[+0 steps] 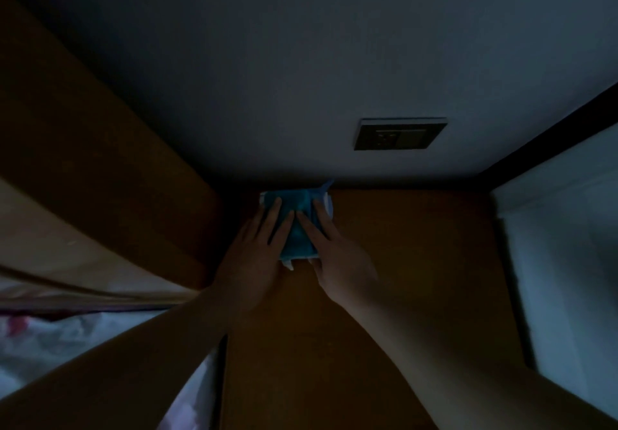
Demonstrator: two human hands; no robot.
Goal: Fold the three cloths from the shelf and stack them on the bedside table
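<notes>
**Both hands flat on a folded blue cloth at the far corner of the bedside table**

Nearest, two bare forearms reach forward over the brown bedside table [401,295], with pale bedding [50,339] at the near left. The left hand [257,249] lies palm down, fingers spread and straight, on the left part of the folded blue cloth [297,225]. The right hand [337,252] mirrors it on the right part, fingers open, gripping nothing. A paler layer shows under the cloth's edges. The cloth sits at the table's far left corner, against the wall. On the wall beyond, to the right, is a dark socket plate [399,134]; no writing is legible in the dim light.
</notes>
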